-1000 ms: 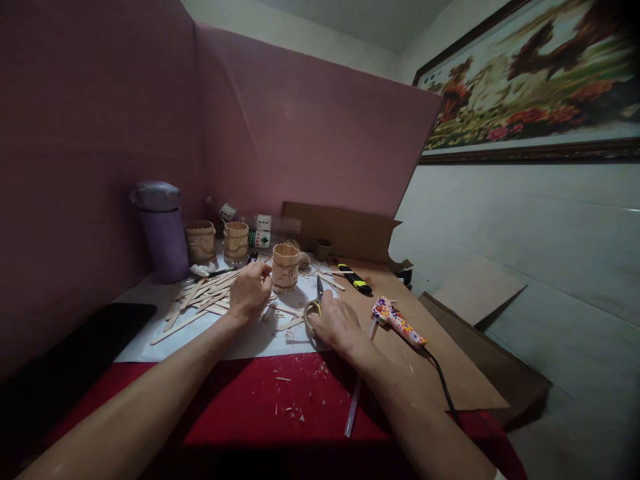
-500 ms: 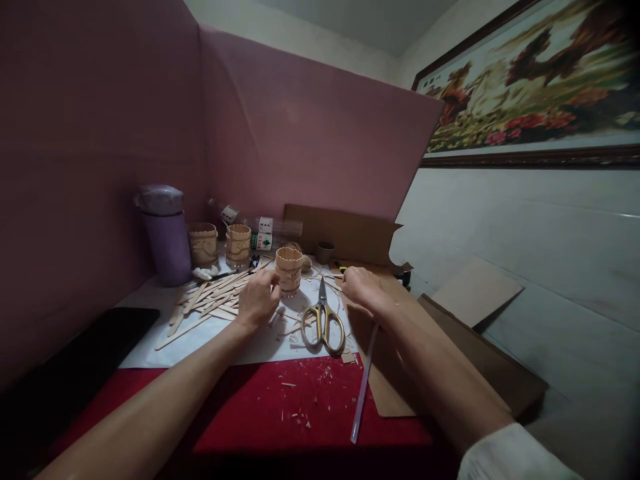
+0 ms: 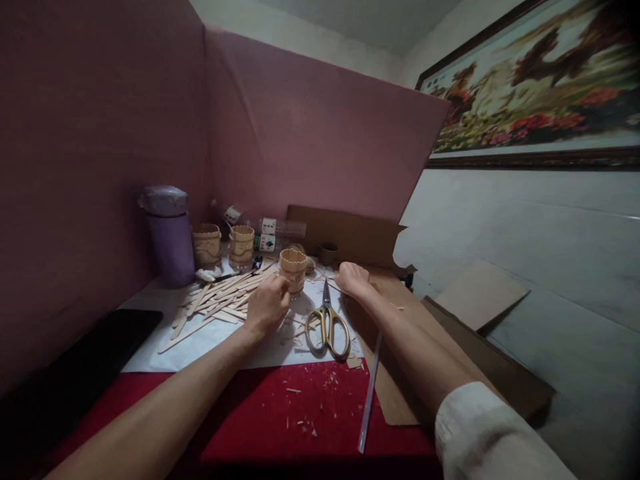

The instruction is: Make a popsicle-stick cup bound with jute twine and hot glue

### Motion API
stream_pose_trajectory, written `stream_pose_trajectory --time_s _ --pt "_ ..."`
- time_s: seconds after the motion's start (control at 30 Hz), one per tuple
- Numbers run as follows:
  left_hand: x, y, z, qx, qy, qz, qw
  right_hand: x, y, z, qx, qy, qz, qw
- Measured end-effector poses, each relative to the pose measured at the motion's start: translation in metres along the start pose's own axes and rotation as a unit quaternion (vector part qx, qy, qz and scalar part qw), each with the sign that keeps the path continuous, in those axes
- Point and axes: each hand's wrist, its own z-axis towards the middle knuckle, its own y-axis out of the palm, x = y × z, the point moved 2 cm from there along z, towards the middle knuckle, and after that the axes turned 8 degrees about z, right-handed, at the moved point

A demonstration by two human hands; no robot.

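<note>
My left hand (image 3: 267, 303) is curled, and its fingertips press against the lower side of a small cup made of wooden sticks (image 3: 293, 269). Farther right, my right hand (image 3: 354, 279) rests with fingers folded down on the brown cardboard sheet (image 3: 395, 393). What is under the fingers is hidden. Gold-handled scissors (image 3: 327, 325) lie untouched on the white paper (image 3: 200, 343) between my two hands. A heap of flat wooden sticks (image 3: 220, 297) is spread to the left of my left hand.
A purple flask (image 3: 170, 235) and two more stick cups (image 3: 206, 245) (image 3: 242, 245) stand by the pink partition. A black flat device (image 3: 80, 357) lies at the left. A clear glue rod (image 3: 370, 393) crosses the red cloth (image 3: 300, 417). Folded cardboard (image 3: 350, 233) stands behind.
My right hand let go of the scissors and moved away to the far right of them. My right arm now covers the glue gun. My left hand stayed by the cup.
</note>
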Motion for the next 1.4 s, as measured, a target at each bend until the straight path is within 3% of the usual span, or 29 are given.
stream_pose_trajectory --time_s 0.13,0.27,0.4,0.53,0.6,0.67,0.73,0.77,0.9,0.97,1.0,1.07,1.2,1.27,1.4 --pt "0.003 0.0 -0.001 -0.003 0.011 -0.009 1.0 -0.005 -0.014 0.018 0.058 -0.001 0.161 0.985" --pt "0.002 0.001 -0.001 -0.001 0.022 -0.021 1.0 -0.013 -0.031 0.02 0.084 -0.021 0.348 0.933" --pt "0.001 0.002 -0.001 0.006 0.032 -0.039 0.999 -0.019 -0.052 0.0 0.073 -0.052 0.524 0.847" --pt "0.003 0.002 0.0 0.025 0.06 -0.1 0.993 -0.021 -0.076 -0.03 0.064 -0.093 0.629 0.769" --pt "0.005 0.001 0.0 0.037 0.061 -0.146 0.987 -0.022 -0.085 -0.044 0.05 -0.133 0.718 0.682" --pt "0.008 -0.002 -0.001 0.041 0.046 -0.191 0.98 -0.023 -0.089 -0.059 0.042 -0.164 0.752 0.637" --pt "0.013 -0.005 -0.003 0.013 0.011 -0.28 0.96 -0.025 -0.086 -0.072 0.02 -0.183 0.755 0.63" --pt "0.015 -0.006 -0.004 -0.021 -0.013 -0.35 0.936 -0.027 -0.081 -0.078 0.01 -0.19 0.75 0.634" --pt "0.031 -0.013 -0.013 -0.222 -0.079 -0.603 0.762 -0.029 -0.052 -0.094 0.01 -0.193 0.712 0.676" --pt "0.037 -0.016 -0.016 -0.28 -0.089 -0.643 0.707 -0.028 -0.037 -0.097 0.008 -0.173 0.711 0.681" --pt "0.038 -0.017 -0.017 -0.293 -0.089 -0.649 0.696 -0.027 -0.031 -0.097 0.007 -0.164 0.712 0.683" --pt "0.04 -0.017 -0.018 -0.295 -0.084 -0.642 0.703 -0.025 -0.022 -0.098 0.004 -0.152 0.714 0.684" --pt "0.036 -0.013 -0.016 -0.226 -0.087 -0.574 0.783 -0.023 -0.018 -0.101 0.003 -0.14 0.72 0.679" --pt "0.034 -0.012 -0.015 -0.193 -0.09 -0.551 0.807 -0.024 -0.017 -0.102 0.006 -0.135 0.726 0.674" --pt "0.035 -0.011 -0.017 -0.235 -0.085 -0.552 0.796 -0.028 -0.013 -0.104 0.007 -0.136 0.736 0.663"
